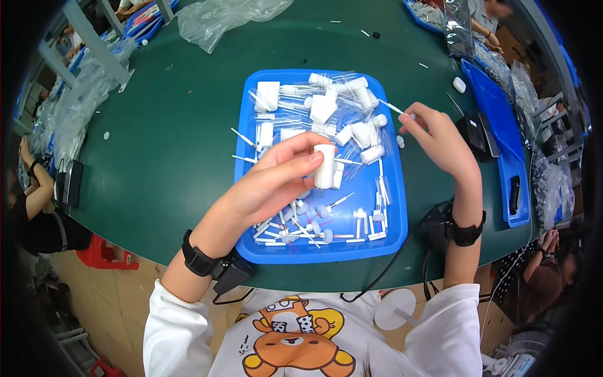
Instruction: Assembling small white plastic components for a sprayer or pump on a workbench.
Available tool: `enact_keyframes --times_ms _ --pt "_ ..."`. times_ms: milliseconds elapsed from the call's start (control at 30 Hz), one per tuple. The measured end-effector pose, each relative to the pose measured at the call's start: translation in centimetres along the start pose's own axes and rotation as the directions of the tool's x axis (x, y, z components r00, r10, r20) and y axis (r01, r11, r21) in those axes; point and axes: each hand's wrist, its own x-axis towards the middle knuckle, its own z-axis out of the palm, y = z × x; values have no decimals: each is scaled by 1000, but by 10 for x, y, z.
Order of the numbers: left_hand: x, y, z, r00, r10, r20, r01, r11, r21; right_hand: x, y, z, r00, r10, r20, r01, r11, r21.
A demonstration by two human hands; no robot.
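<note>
Left hand point(282, 173), frame centre, is gripping a small white bottle point(325, 166) upright in its fingers, right above the tray. Right hand point(440, 141), centre right, is pinching a thin white dip tube point(396, 109) at one end, the rest of it poking up-left over the tray's right edge. Green worktop point(176, 144) fills most of the view. On it sits a blue tray point(389, 235) full of white bottles, caps and loose tubes. Crumpled clear bag point(220, 19) at the top. Another blue tray point(502, 119) at far right.
</note>
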Motion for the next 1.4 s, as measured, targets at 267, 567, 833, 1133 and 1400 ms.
enact_keyframes --times_ms 267,567,833,1133,1400 --pt "1 -5 1 989 123 -85 -125 992 -21 -28 -56 -14 975 -202 -89 220 920 324" --pt "-3 5 11 988 118 -95 -110 990 90 -34 -73 -2 963 -257 85 105 642 760" --pt "-4 5 14 992 89 -89 -79 991 110 -33 -77 7 944 -265 196 -14 560 828" --pt "-4 0 13 993 99 -63 -91 989 116 -31 -74 11 930 -275 246 -133 371 919" --pt "-3 -4 11 986 143 -86 -130 982 134 -31 -77 17 939 -237 249 -152 364 919"
